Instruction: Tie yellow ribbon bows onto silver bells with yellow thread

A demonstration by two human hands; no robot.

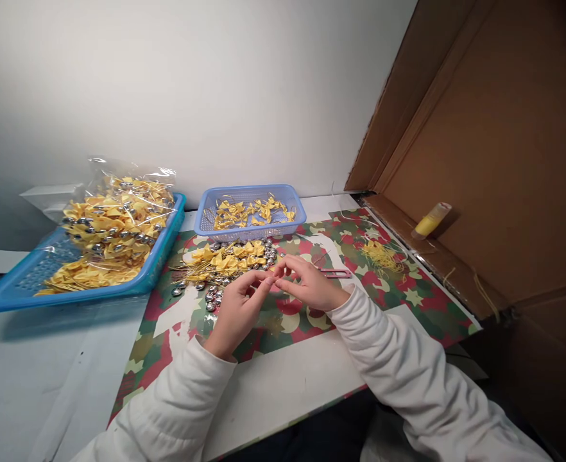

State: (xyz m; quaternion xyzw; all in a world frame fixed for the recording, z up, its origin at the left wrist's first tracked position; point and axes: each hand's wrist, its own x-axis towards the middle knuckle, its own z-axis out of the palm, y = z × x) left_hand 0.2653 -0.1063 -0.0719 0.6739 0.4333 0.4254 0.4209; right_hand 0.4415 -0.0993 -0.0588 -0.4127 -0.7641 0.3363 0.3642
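The fingers of the left hand (237, 308) and of the right hand (309, 282) meet tip to tip above the worktop (287, 378), pinched together on something very small between them; it is too small to tell what it is. Both wrists come out of white sleeves (398, 366).

Just beyond the fingertips lies a loose heap of yellow bows (228, 258) mixed with silver bells (213, 296), spread on a patterned red and green sheet (408, 301). A pink tool (335, 273) lies on the sheet just right of the right hand, and a tangle of yellow thread (382, 255) sits farther right.

Behind the heap stands a small blue basket (249, 230) with a few yellow bows in it. To the left, a larger blue tray (18, 289) holds a clear bag (119, 218) full of bows with bells. At the right, a yellow tube (431, 220) lies on a cardboard ledge (437, 256).
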